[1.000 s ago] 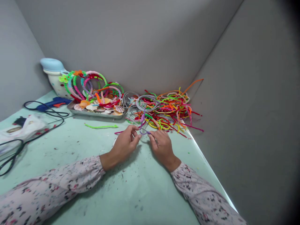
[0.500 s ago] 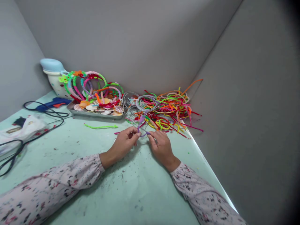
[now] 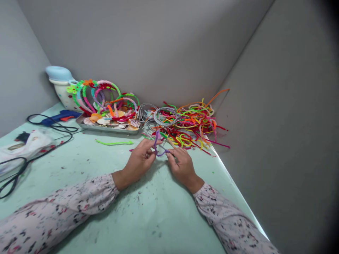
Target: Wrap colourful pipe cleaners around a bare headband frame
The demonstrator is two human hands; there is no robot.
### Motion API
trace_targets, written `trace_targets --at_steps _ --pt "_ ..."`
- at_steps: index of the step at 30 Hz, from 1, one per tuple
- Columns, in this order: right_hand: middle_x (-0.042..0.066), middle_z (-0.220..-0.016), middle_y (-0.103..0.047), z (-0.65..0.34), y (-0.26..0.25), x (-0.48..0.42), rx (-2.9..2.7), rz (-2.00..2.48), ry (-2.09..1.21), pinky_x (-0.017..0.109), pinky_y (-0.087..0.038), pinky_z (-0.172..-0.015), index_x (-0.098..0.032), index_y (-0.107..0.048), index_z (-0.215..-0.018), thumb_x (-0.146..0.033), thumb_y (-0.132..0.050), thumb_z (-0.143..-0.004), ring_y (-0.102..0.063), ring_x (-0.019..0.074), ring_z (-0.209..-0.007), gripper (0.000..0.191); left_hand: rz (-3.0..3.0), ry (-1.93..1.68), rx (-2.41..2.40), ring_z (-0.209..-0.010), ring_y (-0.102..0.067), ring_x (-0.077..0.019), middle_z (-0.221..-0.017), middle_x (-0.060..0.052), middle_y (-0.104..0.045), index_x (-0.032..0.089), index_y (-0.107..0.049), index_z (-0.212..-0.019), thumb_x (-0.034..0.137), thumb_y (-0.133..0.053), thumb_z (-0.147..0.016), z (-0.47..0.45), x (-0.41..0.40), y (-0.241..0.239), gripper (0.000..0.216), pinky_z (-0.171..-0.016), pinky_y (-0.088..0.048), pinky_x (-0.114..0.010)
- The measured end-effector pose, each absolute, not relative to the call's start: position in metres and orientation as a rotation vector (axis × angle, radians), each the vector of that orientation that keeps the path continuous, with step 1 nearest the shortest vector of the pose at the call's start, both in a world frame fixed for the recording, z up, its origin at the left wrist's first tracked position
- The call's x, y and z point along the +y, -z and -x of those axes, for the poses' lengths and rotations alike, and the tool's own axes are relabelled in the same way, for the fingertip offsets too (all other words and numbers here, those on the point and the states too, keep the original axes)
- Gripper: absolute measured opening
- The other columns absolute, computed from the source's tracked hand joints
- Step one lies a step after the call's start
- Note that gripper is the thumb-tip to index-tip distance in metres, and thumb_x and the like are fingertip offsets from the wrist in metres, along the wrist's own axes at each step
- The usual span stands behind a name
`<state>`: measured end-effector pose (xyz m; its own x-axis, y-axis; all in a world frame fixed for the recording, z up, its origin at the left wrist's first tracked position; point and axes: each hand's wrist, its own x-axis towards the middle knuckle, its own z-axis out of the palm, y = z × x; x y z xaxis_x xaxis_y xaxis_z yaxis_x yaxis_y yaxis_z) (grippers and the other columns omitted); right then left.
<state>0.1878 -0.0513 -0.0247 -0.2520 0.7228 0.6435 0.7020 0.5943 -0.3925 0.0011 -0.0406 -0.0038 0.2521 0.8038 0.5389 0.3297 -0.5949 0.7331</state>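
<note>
Above the table, a purple pipe cleaner point(image 3: 155, 145) bends between my two hands, one end sticking up. Beside it runs a thin grey strand, perhaps wire. My left hand point(image 3: 137, 160) is closed about the pipe cleaner, its index finger reaching behind the upright part; the exact grip is partly hidden. Thumb and fingers of my right hand point(image 3: 183, 165) pinch the other side of the purple piece. Just beyond my hands lie coiled grey wire point(image 3: 167, 124) and a tangle of coloured pipe cleaners point(image 3: 197, 121).
A metal tray point(image 3: 113, 131) holds seashells and several wrapped pipe-cleaner hoops point(image 3: 86, 93). Left of it are a white container with a blue lid point(image 3: 59, 76), a blue glue gun point(image 3: 58, 117), a black cord point(image 3: 53, 127) and a plastic bag point(image 3: 29, 144). One green pipe cleaner point(image 3: 114, 143) lies alone.
My left hand has shifted slightly, its index finger now stretched behind the purple pipe cleaner, whose upright part stands nearer and more exposed. My right hand stays in place.
</note>
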Motion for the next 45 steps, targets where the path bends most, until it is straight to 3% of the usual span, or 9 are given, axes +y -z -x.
trace_targets --at_steps 11,20,45 --pt "0.006 -0.082 -0.065 -0.186 0.024 -0.054 -2.067 1.043 -0.061 0.035 -0.042 -0.076 -0.018 -0.063 -0.094 -0.022 -0.048 -0.092 -0.056 0.0200 -0.080 0.016 -2.162 -1.227 0.989 -0.077 -0.057 -0.0116 -0.089 -0.003 -0.059 0.020 -0.062 -0.109 0.018 -0.062 -0.084 0.003 -0.036 0.012 0.025 -0.066 -0.047 -0.022" --pt "0.006 -0.080 -0.064 -0.186 0.024 -0.054 -2.081 1.043 -0.053 0.034 -0.041 -0.075 -0.018 -0.063 -0.094 -0.023 -0.047 -0.093 -0.056 0.0194 -0.078 0.017 -2.264 -1.245 0.965 -0.081 -0.060 -0.0129 -0.092 -0.003 -0.064 0.019 -0.062 -0.098 0.020 -0.063 -0.084 0.004 -0.034 0.016 0.015 -0.074 -0.048 -0.025" --pt "0.006 -0.079 -0.064 -0.186 0.023 -0.055 -2.125 1.062 -0.005 0.034 -0.041 -0.074 -0.018 -0.065 -0.095 -0.024 -0.046 -0.093 -0.055 0.0193 -0.078 0.020 -2.171 -1.191 1.076 -0.069 -0.057 -0.0123 -0.083 -0.003 -0.065 0.017 -0.062 -0.091 0.019 -0.058 -0.084 0.000 -0.039 0.011 0.008 -0.066 -0.047 -0.025"
